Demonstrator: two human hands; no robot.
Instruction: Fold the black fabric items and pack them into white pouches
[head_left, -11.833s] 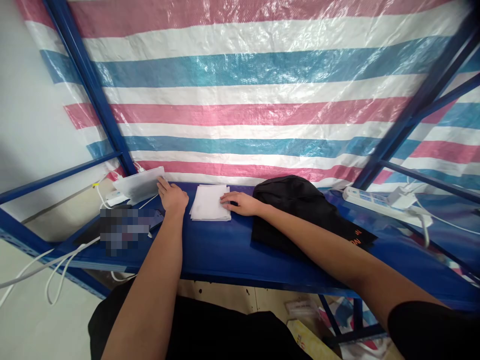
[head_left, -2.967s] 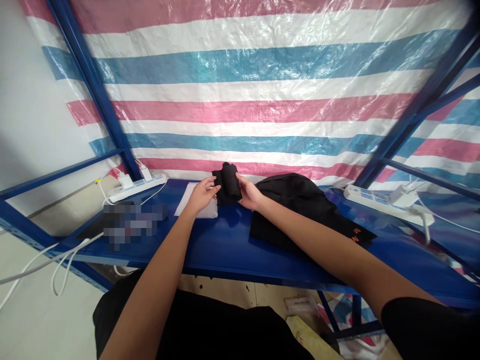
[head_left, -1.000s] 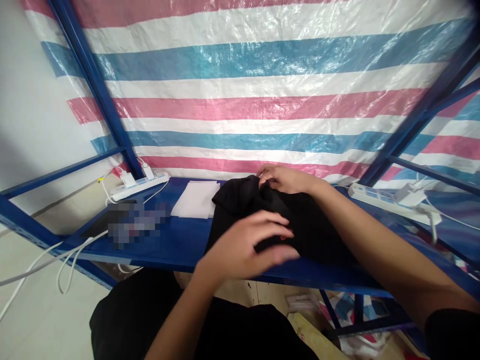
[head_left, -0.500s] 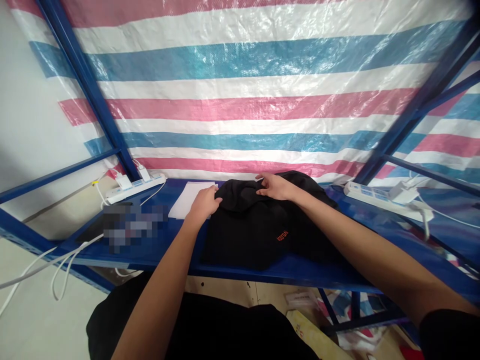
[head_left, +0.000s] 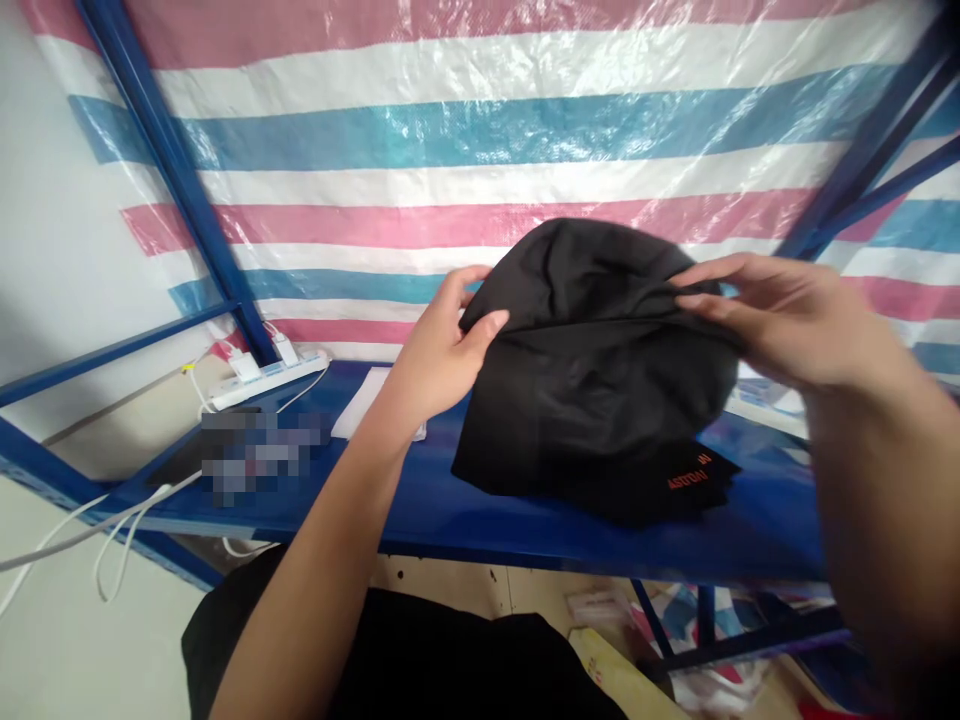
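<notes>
A black garment (head_left: 592, 390) with orange lettering near its lower right corner hangs bunched between my hands, lifted above the blue shelf (head_left: 442, 510). What kind of garment it is, I cannot make out. My left hand (head_left: 446, 355) pinches its left edge, thumb in front and fingers behind. At the upper right, my right hand (head_left: 780, 310) grips a fold between thumb and fingers, slightly blurred. The lower part of the cloth hangs close to the shelf; whether it touches, I cannot tell.
White sheets of paper (head_left: 362, 402) lie left of the garment. A white power strip (head_left: 270, 378) with plugs stands at the back left, and another (head_left: 765, 408) is partly hidden behind my right arm. Blue posts (head_left: 161, 170) and striped sheeting (head_left: 480, 130) close off the back.
Both hands have raised the black garment off the shelf. My right hand has moved right and up, my left hand up and slightly right, and each now grips the cloth.
</notes>
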